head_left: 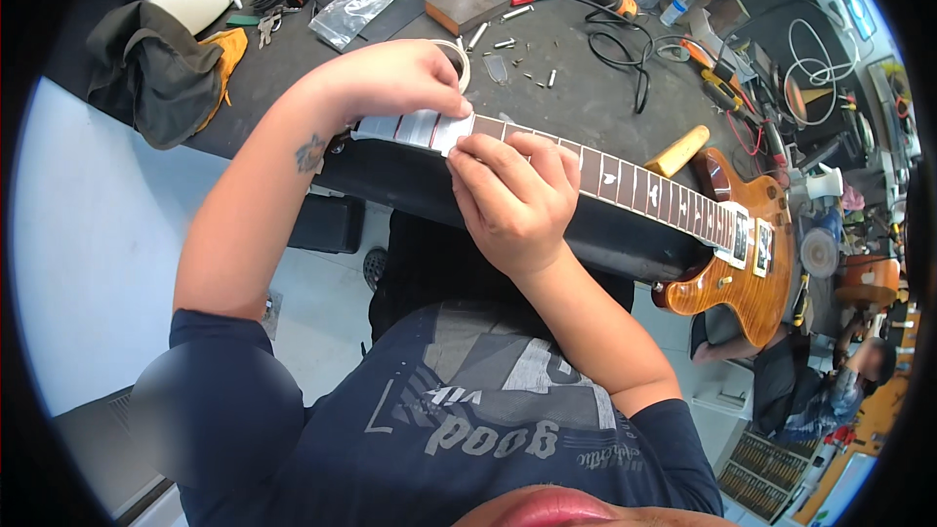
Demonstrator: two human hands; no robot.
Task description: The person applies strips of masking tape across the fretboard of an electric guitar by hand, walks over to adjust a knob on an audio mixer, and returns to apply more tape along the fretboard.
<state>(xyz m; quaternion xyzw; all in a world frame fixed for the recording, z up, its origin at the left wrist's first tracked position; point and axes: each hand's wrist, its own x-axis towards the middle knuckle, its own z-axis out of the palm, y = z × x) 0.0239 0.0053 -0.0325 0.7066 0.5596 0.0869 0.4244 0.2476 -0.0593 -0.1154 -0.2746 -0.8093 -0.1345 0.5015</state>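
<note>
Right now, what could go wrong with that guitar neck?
The pale strips on the fretboard could wrinkle, with the left hand and right hand crowded at their end.
Small metal pieces lie loose on the bench nearby; a bump could scatter them.
Neither hand is on the guitar body, so it might shift.

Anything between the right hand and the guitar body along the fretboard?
Nothing visible: the fretboard runs uncovered from the right hand to the guitar body. The yellow block lies beyond the fretboard's far edge, not across it.
</note>
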